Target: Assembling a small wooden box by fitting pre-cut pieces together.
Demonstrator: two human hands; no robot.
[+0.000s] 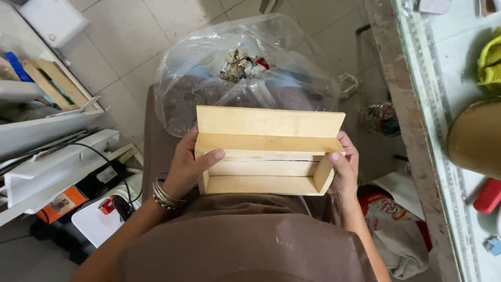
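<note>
- A view from above onto a seated person's lap, covered in brown cloth point(245, 245)
- Both hands hold a pale wooden box point(267, 151), open at the top, over the lap just in front of the body
- The left hand point(189, 164) is closed around the box's left end, thumb lying across the front rim, with metal bangles point(164, 196) on the wrist
- The right hand point(344, 167) grips the box's right end, thumb pressed on the rim at the right corner
- The box is long and shallow, with a taller back board standing up along its far side
- Just beyond the box, touching its far side, a large clear plastic bag point(245, 73) rests on the knees, with crumpled scraps point(241, 63) inside
- Along the right edge runs a glass-topped counter point(443, 104)
- On the left, white shelving point(52, 156) holds a wooden frame point(52, 83) and black cables point(112, 162)
- The tiled floor point(125, 47) shows beyond the bag
</note>
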